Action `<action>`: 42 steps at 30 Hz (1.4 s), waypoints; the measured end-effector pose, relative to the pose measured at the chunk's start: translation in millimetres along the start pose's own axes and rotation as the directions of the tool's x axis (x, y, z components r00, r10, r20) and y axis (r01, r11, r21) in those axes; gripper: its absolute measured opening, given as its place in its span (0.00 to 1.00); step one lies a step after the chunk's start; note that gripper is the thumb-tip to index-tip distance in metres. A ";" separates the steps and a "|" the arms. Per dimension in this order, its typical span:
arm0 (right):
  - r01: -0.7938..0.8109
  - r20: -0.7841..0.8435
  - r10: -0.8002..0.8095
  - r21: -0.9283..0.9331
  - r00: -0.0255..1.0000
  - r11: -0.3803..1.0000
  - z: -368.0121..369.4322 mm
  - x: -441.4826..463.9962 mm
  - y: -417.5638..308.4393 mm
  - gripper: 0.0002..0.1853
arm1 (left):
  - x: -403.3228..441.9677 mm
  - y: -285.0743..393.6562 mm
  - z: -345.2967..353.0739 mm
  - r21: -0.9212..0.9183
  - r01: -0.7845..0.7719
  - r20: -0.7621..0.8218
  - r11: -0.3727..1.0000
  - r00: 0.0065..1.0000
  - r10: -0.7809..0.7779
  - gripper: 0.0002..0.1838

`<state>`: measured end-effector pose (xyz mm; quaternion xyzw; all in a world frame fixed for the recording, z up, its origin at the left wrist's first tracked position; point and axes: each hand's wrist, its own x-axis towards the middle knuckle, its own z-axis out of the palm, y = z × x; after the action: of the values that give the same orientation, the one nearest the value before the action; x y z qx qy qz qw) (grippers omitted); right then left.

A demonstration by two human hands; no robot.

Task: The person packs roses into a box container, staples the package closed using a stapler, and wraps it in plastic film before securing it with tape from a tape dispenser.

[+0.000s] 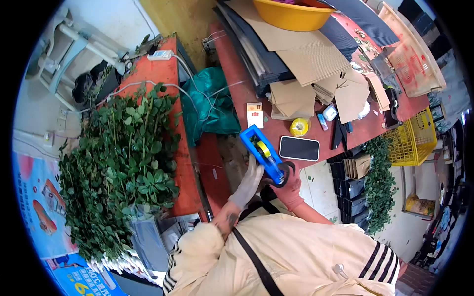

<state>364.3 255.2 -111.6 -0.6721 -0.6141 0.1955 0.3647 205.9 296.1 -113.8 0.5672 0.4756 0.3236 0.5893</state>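
My left hand (251, 182), in a pale grey glove, is wrapped round the near left side of a blue tape dispenser (253, 137). A yellow tape roll (263, 148) sits inside the dispenser. My right hand (289, 186), in a pink glove, is closed at the dispenser's lower end, with a black ring-shaped thing (282, 175) at its fingers; this looks like scissor handles, but I cannot be sure. A phone (299, 148) lies on the red table just beyond my right hand, near another yellow tape roll (299, 127).
Cardboard sheets (316, 61) are stacked on the red table (237, 93) under an orange basin (294, 17). Leafy green stems (123, 167) cover the left bench. A green bag (210, 101) hangs between the tables. A yellow crate (412, 138) stands at the right.
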 end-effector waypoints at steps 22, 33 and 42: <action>0.079 -0.042 -0.089 -0.192 0.995 0.978 -54.3 -6.7 68.8 0.43 | 40.1 8.9 53.2 0.204 0.012 0.210 0.979 0.976 -0.056 0.52; 0.036 -0.156 -0.045 -0.055 0.987 0.998 -96.3 14.2 106.8 0.46 | 170.1 -2.9 -50.2 0.692 -0.031 -0.332 0.721 0.874 0.356 0.37; -0.412 0.252 0.705 0.909 0.663 0.063 -122.1 8.5 153.5 0.20 | 202.7 14.0 -63.3 0.817 0.007 -0.189 0.577 0.948 0.255 0.36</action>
<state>557.3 236.0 -141.9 -0.5414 -0.0213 0.5404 0.6437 217.9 507.7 -133.2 0.7516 0.6088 0.1911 0.1669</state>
